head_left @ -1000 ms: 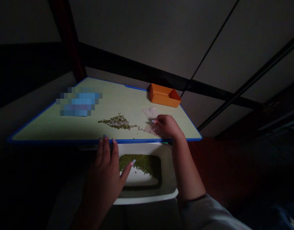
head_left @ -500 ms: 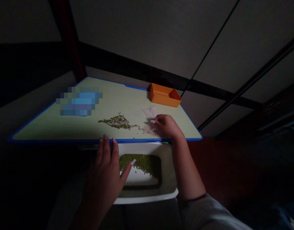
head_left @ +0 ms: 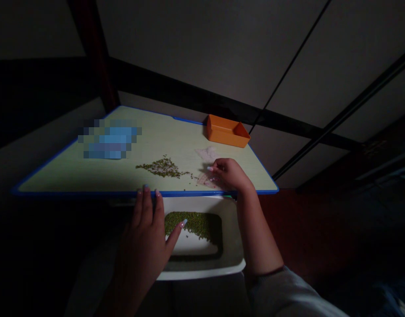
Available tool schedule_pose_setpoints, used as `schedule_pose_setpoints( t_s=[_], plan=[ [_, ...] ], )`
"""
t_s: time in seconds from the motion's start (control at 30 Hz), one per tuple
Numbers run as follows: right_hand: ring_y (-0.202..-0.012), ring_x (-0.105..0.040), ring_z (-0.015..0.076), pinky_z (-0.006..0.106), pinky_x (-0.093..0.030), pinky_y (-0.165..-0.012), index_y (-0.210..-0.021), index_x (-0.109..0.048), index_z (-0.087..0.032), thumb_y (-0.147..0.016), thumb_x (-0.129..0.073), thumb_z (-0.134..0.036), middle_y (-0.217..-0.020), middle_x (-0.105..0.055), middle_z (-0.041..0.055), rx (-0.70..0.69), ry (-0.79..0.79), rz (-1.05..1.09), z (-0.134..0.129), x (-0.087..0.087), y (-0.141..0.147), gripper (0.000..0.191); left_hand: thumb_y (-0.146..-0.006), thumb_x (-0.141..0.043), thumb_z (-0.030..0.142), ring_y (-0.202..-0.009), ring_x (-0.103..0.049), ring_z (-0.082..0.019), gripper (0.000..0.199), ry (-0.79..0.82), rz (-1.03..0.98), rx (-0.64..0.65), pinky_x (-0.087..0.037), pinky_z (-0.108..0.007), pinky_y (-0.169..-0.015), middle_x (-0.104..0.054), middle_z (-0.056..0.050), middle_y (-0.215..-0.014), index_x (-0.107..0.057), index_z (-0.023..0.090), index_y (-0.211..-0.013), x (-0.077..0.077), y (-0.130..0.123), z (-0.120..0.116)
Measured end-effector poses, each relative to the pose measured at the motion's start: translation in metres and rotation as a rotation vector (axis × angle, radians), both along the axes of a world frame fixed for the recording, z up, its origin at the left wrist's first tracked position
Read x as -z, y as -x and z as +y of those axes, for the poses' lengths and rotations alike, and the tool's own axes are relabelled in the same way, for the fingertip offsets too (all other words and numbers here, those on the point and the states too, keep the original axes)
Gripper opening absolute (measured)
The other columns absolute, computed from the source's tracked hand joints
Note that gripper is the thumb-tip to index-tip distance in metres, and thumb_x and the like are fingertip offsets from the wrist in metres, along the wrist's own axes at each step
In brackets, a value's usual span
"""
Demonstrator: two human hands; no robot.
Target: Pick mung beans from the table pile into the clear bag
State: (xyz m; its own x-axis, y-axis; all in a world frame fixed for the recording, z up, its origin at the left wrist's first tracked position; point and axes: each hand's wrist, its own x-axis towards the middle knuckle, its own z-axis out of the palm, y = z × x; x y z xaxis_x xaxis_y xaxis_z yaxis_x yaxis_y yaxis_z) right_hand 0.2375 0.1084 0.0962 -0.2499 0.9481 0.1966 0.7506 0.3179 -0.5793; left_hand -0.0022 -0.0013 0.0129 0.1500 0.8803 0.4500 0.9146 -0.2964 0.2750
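My left hand (head_left: 147,237) is open, fingers spread, its fingertips at the table's blue front edge and its thumb over a white basin (head_left: 233,246). Green beans (head_left: 198,224) lie along the far side of the basin's floor. Over the right part of the table (head_left: 100,178), my right hand (head_left: 227,171) is closed in a pinch; whatever is between thumb and finger is too small to make out. Under and beside it is a pinkish printed patch (head_left: 207,179). A small whitish pile (head_left: 207,153) lies just beyond. Left of this hand, more green beans (head_left: 162,167) are spread with pale bits among them.
An orange open box (head_left: 227,132) stands at the table's far right corner. A blurred-out blue item (head_left: 113,141) lies at the left. Behind the table rise pale panels (head_left: 195,53) with dark seams. Reddish floor (head_left: 301,229) shows at the right.
Hardly anything differs. My right hand stays over the same spot with only a slight shift of its fingers. My left hand and the beans look unchanged.
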Motion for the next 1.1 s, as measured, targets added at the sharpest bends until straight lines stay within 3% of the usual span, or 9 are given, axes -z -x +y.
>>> schedule_pose_setpoints(
  t_s=[0.83,1.1],
  plan=[
    [-0.057,-0.047,0.01,0.021,-0.029,-0.056,-0.068,-0.057,-0.015,-0.086,-0.054,-0.029,-0.06,-0.055,-0.0011,-0.041,0.017,0.036,0.0005,0.002,0.0072,0.023,-0.084,-0.036,0.059,-0.146,-0.01,-0.035,0.082,0.017,-0.014,0.0,-0.029,-0.052,-0.112,-0.013,-0.024,-0.156,-0.023,0.006,-0.145,-0.0021,-0.0007,-0.0008],
    [-0.054,-0.046,0.0092,0.021,-0.029,-0.055,-0.067,-0.058,-0.014,-0.085,-0.056,-0.031,-0.057,-0.056,-0.0013,-0.062,0.117,0.05,-0.004,-0.0012,0.0067,0.025,-0.084,-0.036,0.059,-0.146,-0.01,-0.035,0.081,0.002,-0.02,0.003,-0.032,-0.052,-0.11,-0.012,-0.024,-0.157,-0.023,0.007,-0.145,-0.0018,-0.001,-0.0011]
  ],
)
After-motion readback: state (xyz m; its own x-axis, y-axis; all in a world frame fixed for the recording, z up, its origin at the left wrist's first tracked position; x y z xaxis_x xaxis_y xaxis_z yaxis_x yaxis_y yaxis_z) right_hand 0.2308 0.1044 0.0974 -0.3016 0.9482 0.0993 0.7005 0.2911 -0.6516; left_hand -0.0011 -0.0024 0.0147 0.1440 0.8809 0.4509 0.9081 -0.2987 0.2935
